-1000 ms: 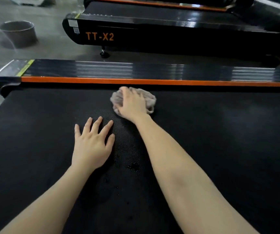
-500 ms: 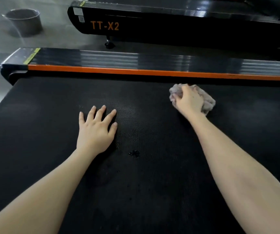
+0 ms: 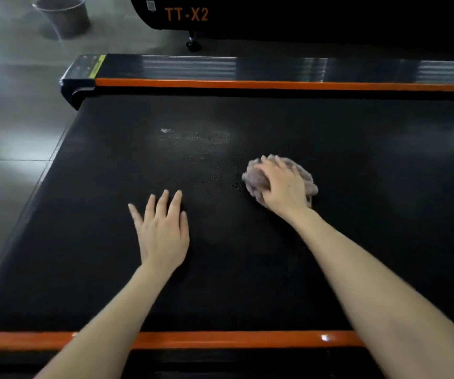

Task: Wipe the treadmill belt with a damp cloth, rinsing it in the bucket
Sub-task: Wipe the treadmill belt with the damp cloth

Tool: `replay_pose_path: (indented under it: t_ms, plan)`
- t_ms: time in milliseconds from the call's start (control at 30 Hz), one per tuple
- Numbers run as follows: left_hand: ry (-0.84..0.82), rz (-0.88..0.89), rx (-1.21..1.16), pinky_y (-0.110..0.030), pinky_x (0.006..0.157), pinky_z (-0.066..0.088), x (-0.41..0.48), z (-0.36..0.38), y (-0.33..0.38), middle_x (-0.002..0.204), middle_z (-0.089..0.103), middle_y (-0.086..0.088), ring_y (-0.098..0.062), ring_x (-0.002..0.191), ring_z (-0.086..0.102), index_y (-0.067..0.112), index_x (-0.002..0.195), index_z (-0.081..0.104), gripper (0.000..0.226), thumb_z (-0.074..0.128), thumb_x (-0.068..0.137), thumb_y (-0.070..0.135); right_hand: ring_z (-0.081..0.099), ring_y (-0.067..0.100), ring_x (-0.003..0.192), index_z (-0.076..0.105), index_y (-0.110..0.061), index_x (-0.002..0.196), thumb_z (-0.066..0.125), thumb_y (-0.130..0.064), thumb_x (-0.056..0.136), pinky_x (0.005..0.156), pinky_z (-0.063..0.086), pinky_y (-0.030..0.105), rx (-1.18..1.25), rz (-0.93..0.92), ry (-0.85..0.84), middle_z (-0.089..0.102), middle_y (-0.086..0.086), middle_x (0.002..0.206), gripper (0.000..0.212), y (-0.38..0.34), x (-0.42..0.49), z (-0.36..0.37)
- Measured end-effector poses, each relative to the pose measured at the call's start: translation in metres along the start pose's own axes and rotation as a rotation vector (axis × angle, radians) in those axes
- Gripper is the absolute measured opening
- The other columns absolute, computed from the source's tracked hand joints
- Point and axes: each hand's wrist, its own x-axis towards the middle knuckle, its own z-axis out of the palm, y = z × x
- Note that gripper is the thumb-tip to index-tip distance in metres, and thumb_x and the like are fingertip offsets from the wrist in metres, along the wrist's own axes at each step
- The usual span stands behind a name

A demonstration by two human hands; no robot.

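Count's easy: two treadmills (near treadmill (image 3: 329,127), TT-X2 treadmill (image 3: 275,17)), one cloth (image 3: 253,179), one bucket (image 3: 64,15), two hands (left hand (image 3: 163,236), right hand (image 3: 283,187)).

Both bare forearms reach in from the bottom edge of the frame, the right one slanting up from the lower right corner. The left hand (image 3: 161,233), lower centre-left, lies palm down on the belt (image 3: 97,201), fingers straight and slightly spread. The right hand (image 3: 283,187), right of centre and higher, is palm down, fingers curled over the bunched cloth (image 3: 253,177).
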Motion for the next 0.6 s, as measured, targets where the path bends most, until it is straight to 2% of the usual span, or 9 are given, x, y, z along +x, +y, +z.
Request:
replay_pose_path:
  t_ms: [33,100,200,267,333,433,467,533,600]
  plan:
    - [-0.023,-0.016,0.015,-0.062,0.113,0.005,-0.009,0.0,-0.004,0.146,0.042,-0.011,-0.034,0.139,0.03,0.016,0.143,0.04,0.047,0.037,0.098,0.029,0.019,0.023,0.144,0.048,-0.028,0.133,0.053,-0.027,0.091,0.117,0.01,0.05,-0.017,0.113,0.037,0.034,-0.002,0.152,0.042,-0.015,0.006,0.006]
    - [-0.058,-0.062,0.021,-0.062,0.113,0.001,-0.014,0.0,-0.005,0.151,0.036,-0.008,-0.031,0.143,0.023,0.019,0.146,0.033,0.048,0.033,0.099,0.031,0.018,0.027,0.144,0.047,-0.028,0.133,0.055,-0.028,0.09,0.117,0.008,0.051,-0.006,0.077,0.036,0.032,-0.003,0.153,0.044,-0.04,-0.003,0.022]
    - [-0.066,-0.059,0.025,-0.062,0.114,0.002,-0.011,0.0,-0.003,0.153,0.031,-0.006,-0.03,0.144,0.018,0.021,0.149,0.026,0.049,0.032,0.1,0.029,0.028,0.03,0.141,0.053,-0.026,0.13,0.066,-0.023,0.079,0.113,0.015,0.054,-0.007,-0.367,-0.102,0.04,-0.002,0.149,0.053,-0.051,-0.064,0.031]
    - [-0.076,-0.056,0.012,-0.061,0.114,0.002,-0.012,-0.002,-0.003,0.153,0.03,-0.006,-0.03,0.144,0.017,0.021,0.149,0.025,0.05,0.032,0.1,0.028,0.033,0.03,0.138,0.058,-0.024,0.126,0.069,-0.022,0.075,0.11,0.017,0.055,-0.008,-0.522,-0.176,0.045,0.0,0.145,0.053,-0.032,-0.098,0.017]
    - [-0.088,-0.051,0.023,-0.062,0.114,0.002,-0.015,-0.003,-0.005,0.154,0.028,-0.006,-0.03,0.144,0.016,0.022,0.148,0.027,0.049,0.033,0.1,0.029,0.031,0.028,0.14,0.057,-0.025,0.127,0.069,-0.018,0.073,0.111,0.015,0.055,-0.047,-0.387,-0.146,0.045,0.001,0.146,0.056,0.007,-0.108,0.0]
    - [-0.118,-0.019,0.073,-0.063,0.113,0.001,-0.013,-0.002,-0.006,0.155,0.024,-0.008,-0.033,0.144,0.013,0.025,0.147,0.03,0.048,0.032,0.1,0.031,0.021,0.026,0.144,0.049,-0.029,0.131,0.06,-0.024,0.085,0.113,0.012,0.057,-0.091,0.256,0.024,0.035,-0.001,0.151,0.048,0.043,-0.106,-0.023]
    - [-0.132,-0.02,0.084,-0.063,0.112,0.0,-0.012,-0.001,-0.007,0.156,0.022,-0.009,-0.034,0.144,0.012,0.025,0.147,0.029,0.048,0.031,0.1,0.032,0.018,0.027,0.144,0.047,-0.029,0.132,0.056,-0.029,0.088,0.113,0.012,0.058,-0.112,0.387,0.061,0.032,-0.001,0.153,0.045,0.034,-0.105,-0.022]
    - [-0.173,-0.028,0.08,-0.063,0.112,-0.003,-0.012,-0.001,-0.007,0.157,0.018,-0.008,-0.034,0.144,0.008,0.026,0.148,0.025,0.049,0.028,0.1,0.032,0.019,0.03,0.143,0.046,-0.028,0.133,0.056,-0.032,0.086,0.113,0.013,0.056,-0.114,0.356,0.038,0.032,0.0,0.152,0.048,-0.006,-0.109,-0.004]
    - [-0.212,-0.033,0.069,-0.062,0.112,-0.004,-0.011,-0.001,-0.008,0.159,0.012,-0.007,-0.034,0.145,0.003,0.028,0.15,0.02,0.05,0.024,0.1,0.034,0.016,0.028,0.144,0.045,-0.028,0.135,0.059,-0.03,0.081,0.114,0.01,0.056,-0.091,0.098,-0.041,0.029,-0.002,0.154,0.055,-0.052,-0.121,0.019]
